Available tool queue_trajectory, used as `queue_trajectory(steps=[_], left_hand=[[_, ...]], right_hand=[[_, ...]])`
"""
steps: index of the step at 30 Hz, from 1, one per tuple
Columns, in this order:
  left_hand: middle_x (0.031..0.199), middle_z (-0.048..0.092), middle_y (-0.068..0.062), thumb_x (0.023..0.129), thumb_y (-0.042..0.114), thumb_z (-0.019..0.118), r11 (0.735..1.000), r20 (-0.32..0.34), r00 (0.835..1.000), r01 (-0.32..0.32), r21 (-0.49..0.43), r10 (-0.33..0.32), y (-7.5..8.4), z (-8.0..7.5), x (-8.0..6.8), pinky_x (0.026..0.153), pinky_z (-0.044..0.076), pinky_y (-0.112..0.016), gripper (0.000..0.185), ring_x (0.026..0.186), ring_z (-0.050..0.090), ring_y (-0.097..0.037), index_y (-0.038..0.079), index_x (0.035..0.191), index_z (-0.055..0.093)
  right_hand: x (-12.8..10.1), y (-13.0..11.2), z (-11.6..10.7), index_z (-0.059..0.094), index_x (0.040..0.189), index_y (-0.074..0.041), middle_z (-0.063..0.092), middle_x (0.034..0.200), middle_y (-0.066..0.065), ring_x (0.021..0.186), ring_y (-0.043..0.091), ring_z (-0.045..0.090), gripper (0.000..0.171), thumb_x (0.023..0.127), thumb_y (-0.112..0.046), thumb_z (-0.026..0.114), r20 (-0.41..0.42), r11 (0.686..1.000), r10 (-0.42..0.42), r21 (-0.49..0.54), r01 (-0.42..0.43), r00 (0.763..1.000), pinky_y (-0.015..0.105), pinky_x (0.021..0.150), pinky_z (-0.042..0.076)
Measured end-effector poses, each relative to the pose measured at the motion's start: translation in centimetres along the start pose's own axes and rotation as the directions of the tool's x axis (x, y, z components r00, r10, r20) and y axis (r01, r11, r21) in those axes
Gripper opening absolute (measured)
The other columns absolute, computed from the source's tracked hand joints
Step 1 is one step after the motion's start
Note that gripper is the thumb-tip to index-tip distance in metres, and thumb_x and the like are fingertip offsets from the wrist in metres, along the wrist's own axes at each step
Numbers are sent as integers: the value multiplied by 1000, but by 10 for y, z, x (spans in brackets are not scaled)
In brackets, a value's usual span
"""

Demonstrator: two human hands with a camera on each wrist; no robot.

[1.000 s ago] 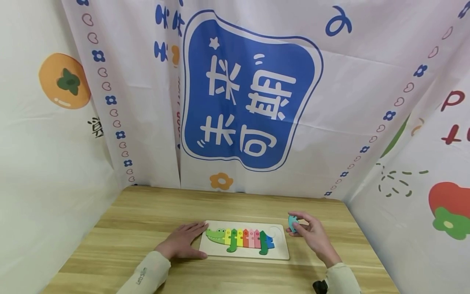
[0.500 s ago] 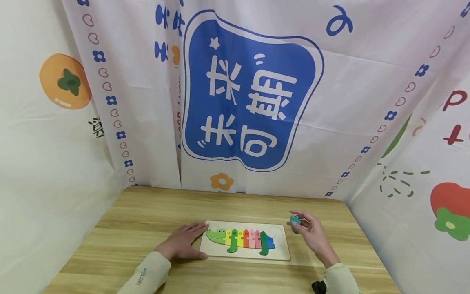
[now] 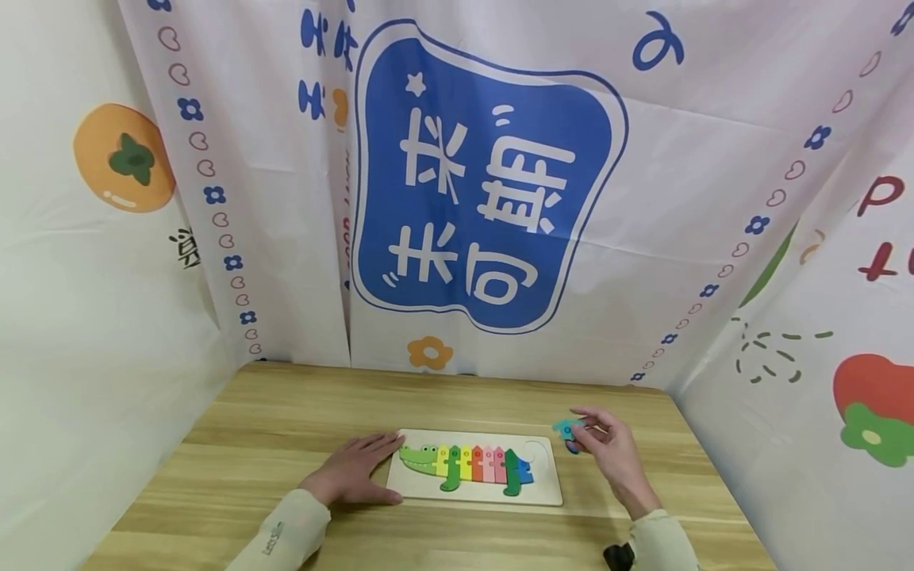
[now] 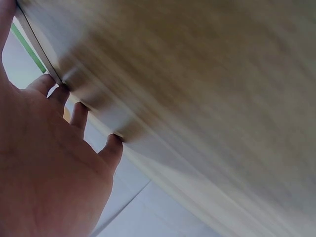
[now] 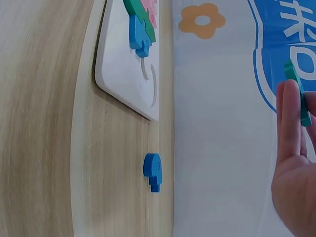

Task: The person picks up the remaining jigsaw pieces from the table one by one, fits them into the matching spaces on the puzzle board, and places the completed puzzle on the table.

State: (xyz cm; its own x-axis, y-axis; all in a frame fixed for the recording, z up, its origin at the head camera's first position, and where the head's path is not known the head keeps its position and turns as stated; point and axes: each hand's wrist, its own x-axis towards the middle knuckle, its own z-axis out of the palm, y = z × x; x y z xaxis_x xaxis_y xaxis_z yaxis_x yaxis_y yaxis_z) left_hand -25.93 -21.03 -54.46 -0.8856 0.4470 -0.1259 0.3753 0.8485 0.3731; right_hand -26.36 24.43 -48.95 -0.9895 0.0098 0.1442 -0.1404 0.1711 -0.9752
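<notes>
Right hand (image 3: 607, 448) pinches a teal piece (image 3: 566, 428) above the table (image 3: 286, 412), at 3 o'clock from the board (image 3: 474, 493). The empty tail slot (image 3: 537, 450) lies at 9 o'clock from the fingers. A blue piece (image 5: 152, 170) lies on the table below. Left hand (image 3: 353, 469), fingers flat, steadies the board's 9 o'clock edge.
</notes>
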Motion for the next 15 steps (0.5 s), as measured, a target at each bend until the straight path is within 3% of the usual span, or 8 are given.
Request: queue_trajectory(steps=[5,10,15], left_hand=[[169,35,-8,82,71,73,1000,-5,1000,0,-5,0,1,-1,3,122,25,-67,104,154,32,-39,17,162,36],[168,36,-9,81,73,72,1000,-9,1000,2,4,-2,1,0,4,122,26,-68,104,153,34,-41,17,162,37],[168,35,-7,80,74,73,1000,3,1000,17,-11,-16,0,1,3,123,25,-67,105,154,32,-39,19,162,37]], right_hand=[[0,-1,1,63,134,6,67,115,20,93,17,74,37,97,5,66,50,1000,5,-9,-5,999,34,87,64],[1,-2,3,65,134,0,65,125,18,95,13,71,44,91,6,74,55,1000,17,-27,-15,998,32,86,64],[1,-2,6,63,127,6,64,123,19,96,15,73,39,90,5,75,54,999,49,17,-50,997,35,87,64]])
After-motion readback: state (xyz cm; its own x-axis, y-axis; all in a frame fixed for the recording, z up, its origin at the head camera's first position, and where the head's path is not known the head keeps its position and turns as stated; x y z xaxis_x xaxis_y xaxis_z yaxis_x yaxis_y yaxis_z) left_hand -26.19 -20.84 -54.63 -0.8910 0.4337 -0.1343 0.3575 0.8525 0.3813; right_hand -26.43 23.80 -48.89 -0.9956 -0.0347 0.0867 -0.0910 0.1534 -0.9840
